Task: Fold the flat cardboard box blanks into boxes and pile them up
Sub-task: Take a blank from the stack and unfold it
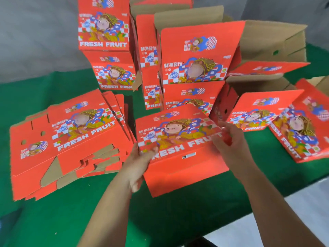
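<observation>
1. A green-covered surface (53,220) filled most of the view, with a grey backdrop (35,32) behind it.
2. Folded red boxes stood piled at the back: a left pile (105,43) of two printed "FRESH FRUIT", and just beside it a middle pile (194,68) whose top box had its brown flaps standing open.
3. To the right of the middle pile, another open box (270,43) showed its bare cardboard inside, and two more red boxes (277,120) lay tipped on the surface near the right edge.
4. A stack of flat blanks (67,139) lay fanned out on the left part of the surface, printed side up, with brown cardboard tabs showing along its near edge.
5. One blank (178,154) was in the middle, just in front of the middle pile, its near edge raised towards the camera.
6. The left hand (140,163) grasped that blank at its left edge, thumb lying on the printed face and fingers under it.
7. The right hand (229,139) gripped the blank at its right edge, fingers curled over the print; both forearms were bare.
</observation>
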`<move>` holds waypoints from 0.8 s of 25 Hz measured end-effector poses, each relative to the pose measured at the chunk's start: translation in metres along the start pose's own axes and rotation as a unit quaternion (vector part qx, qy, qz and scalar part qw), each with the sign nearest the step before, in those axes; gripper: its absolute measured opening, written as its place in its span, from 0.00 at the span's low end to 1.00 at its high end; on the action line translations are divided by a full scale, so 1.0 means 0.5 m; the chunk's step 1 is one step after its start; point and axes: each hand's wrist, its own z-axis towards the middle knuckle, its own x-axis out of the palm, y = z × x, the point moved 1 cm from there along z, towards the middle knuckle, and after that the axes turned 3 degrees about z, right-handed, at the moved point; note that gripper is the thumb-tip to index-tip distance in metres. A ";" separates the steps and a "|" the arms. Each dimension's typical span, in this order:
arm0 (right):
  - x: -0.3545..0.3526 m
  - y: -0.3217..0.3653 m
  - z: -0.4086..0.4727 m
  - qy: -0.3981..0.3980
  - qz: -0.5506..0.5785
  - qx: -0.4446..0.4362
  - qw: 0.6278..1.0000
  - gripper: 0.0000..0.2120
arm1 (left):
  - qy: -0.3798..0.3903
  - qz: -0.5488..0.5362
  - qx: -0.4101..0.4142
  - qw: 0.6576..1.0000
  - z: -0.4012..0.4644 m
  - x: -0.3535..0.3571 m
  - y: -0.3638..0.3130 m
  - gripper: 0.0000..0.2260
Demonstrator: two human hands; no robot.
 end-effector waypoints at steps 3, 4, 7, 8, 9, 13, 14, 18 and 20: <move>-0.016 -0.036 0.003 0.046 -0.024 0.042 0.998 0.31 | -0.031 0.030 0.080 0.996 -0.008 0.002 0.049 0.33; -0.019 -0.048 0.006 0.062 -0.030 0.074 0.995 0.34 | -0.044 0.053 0.104 0.992 -0.008 0.005 0.060 0.33; -0.018 -0.074 0.011 0.112 0.008 0.117 0.987 0.19 | -0.116 0.162 0.178 0.964 0.008 0.010 0.076 0.29; -0.014 -0.076 0.015 0.120 0.029 0.121 0.985 0.14 | -0.142 0.192 0.194 0.951 0.019 0.017 0.072 0.27; -0.010 -0.081 0.024 0.117 0.050 0.125 0.984 0.13 | -0.167 0.217 0.208 0.939 0.029 0.026 0.062 0.25; 0.014 -0.093 0.081 0.106 0.088 0.133 0.981 0.16 | -0.185 0.237 0.233 0.925 0.065 0.071 0.021 0.37; 0.020 -0.093 0.094 0.109 0.094 0.130 0.981 0.15 | -0.189 0.218 0.234 0.928 0.076 0.071 0.011 0.36; 0.061 -0.086 0.113 0.131 0.090 0.069 0.985 0.12 | -0.230 0.131 0.209 0.941 0.133 0.039 -0.094 0.22; 0.108 -0.081 0.108 0.166 0.108 0.055 0.979 0.14 | -0.226 0.077 0.201 0.950 0.164 0.034 -0.150 0.18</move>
